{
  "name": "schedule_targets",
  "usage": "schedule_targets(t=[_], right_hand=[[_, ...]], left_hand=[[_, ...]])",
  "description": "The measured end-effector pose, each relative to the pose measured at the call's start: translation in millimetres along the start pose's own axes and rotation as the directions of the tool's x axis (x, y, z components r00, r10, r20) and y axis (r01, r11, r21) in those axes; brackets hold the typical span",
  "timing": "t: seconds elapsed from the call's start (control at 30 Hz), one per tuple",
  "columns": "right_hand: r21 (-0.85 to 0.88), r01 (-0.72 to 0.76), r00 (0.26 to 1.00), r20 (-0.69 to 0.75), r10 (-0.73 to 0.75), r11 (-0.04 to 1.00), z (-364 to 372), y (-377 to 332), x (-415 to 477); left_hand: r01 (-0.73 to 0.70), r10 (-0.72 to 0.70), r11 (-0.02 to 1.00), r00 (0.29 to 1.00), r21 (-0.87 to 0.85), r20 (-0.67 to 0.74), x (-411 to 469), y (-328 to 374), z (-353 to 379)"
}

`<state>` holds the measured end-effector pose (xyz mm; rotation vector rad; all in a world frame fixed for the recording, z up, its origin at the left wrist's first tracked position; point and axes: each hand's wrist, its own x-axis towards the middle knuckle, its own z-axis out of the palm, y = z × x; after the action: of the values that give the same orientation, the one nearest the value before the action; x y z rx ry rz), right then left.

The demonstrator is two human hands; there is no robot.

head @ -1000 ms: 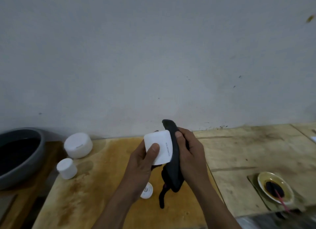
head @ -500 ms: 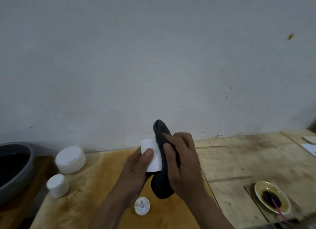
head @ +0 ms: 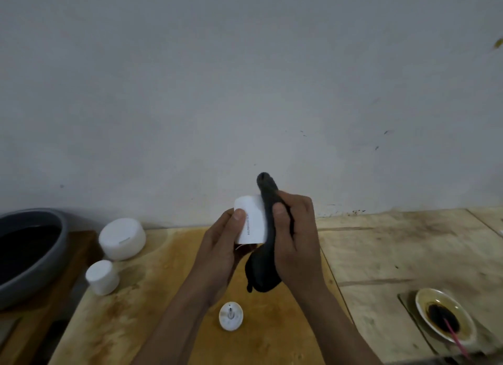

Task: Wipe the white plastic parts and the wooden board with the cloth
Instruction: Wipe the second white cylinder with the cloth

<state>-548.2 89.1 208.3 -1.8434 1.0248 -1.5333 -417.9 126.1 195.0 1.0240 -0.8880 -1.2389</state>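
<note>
Three white pieces lie on the wooden board (head: 152,296): a small cap (head: 102,276) and a large round housing (head: 122,238) near its left edge, and a disc (head: 230,316) towards its near edge. Above the board's middle the left hand (head: 217,253) grips a fourth white part (head: 250,220) upright. Just right of it, the right hand (head: 296,236) clutches the dark cloth (head: 268,244), pressed lengthwise down that part's right side.

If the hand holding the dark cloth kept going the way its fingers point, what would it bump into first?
Probably the white part held in the left hand. The right hand presses the cloth against its side, as far as depth shows.
</note>
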Motion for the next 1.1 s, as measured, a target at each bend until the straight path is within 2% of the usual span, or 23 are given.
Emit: schedule_targets(t=[0.07,0.1,0.27,0.33,0.4,0.47,0.5,0.53,0.57,0.63,0.7,0.73,0.8,0.87,0.93,1.0,1.1], right_hand=[[0.119,-0.178,0.983,0.071,0.17,0.977,-0.8,3.9,8.2],[0.105,-0.192,0.98,0.074,0.185,0.976,-2.5,4.3,10.6],[-0.153,0.085,0.996,-0.015,-0.088,0.985,1.7,-0.2,2.1],[-0.153,0.118,0.992,-0.029,-0.123,0.981,6.5,6.0,0.5],[-0.017,-0.006,0.999,-0.031,0.005,1.0,7.9,8.7,3.2],[0.157,-0.236,0.972,0.051,0.23,0.959,6.9,9.5,7.8],[0.195,-0.312,0.95,0.075,0.303,0.93,6.4,11.2,8.7],[0.187,-0.328,0.945,0.062,0.322,0.926,6.2,11.7,8.5],[0.141,-0.287,0.958,0.018,0.287,0.947,6.5,11.1,7.4],[-0.009,-0.116,0.991,-0.064,0.115,0.993,7.2,8.5,3.3],[-0.126,0.053,0.993,-0.097,-0.065,0.991,9.4,10.1,-0.3],[-0.155,0.093,0.989,-0.104,-0.109,0.984,11.3,11.7,-1.3],[-0.097,0.068,0.992,-0.104,-0.078,0.993,14.1,14.6,0.0],[0.059,-0.093,0.994,-0.056,0.097,0.994,12.5,14.2,1.9],[0.177,-0.266,0.964,0.06,0.26,0.947,9.0,14.2,4.6],[0.155,-0.255,0.967,0.056,0.25,0.954,9.1,11.6,3.6],[-0.003,-0.068,0.997,-0.046,0.067,0.998,12.7,5.3,-4.7]], left_hand=[[0.041,-0.041,0.998,0.999,-0.038,0.0,1.0,-0.5,-2.0],[0.05,-0.05,0.998,0.999,-0.044,-0.001,1.7,-0.6,-1.6],[0.037,-0.038,0.999,0.999,-0.033,-0.036,7.0,-0.9,0.5],[0.022,-0.023,1.0,1.0,-0.015,-0.022,7.7,-2.0,-0.2],[0.022,-0.022,0.999,1.0,-0.031,-0.021,8.7,-4.9,-3.4],[0.044,-0.047,0.997,0.998,-0.062,-0.037,8.9,-4.3,-2.2],[0.052,-0.054,0.997,0.997,-0.057,-0.051,9.8,-5.3,-1.2],[0.046,-0.049,0.998,0.996,-0.043,-0.074,11.0,-6.5,0.0],[0.034,-0.038,0.999,0.994,-0.036,-0.098,11.6,-7.1,1.8],[0.003,-0.006,1.0,0.992,-0.024,-0.124,12.6,-8.1,5.9],[-0.029,0.029,1.0,0.994,0.002,-0.101,11.7,-9.3,8.7],[-0.037,0.038,0.999,0.996,0.012,-0.087,10.9,-8.7,9.3],[-0.041,0.042,0.999,0.997,0.02,-0.07,9.9,-6.4,8.2],[-0.009,0.007,1.0,0.997,-0.025,-0.077,7.9,-5.4,4.9],[0.046,-0.055,0.994,0.994,-0.098,-0.091,4.1,-5.1,4.4],[0.044,-0.057,0.995,0.987,-0.088,-0.147,1.5,-9.4,3.4],[-0.033,0.036,0.999,0.975,0.019,-0.218,-2.2,-11.6,1.9]])
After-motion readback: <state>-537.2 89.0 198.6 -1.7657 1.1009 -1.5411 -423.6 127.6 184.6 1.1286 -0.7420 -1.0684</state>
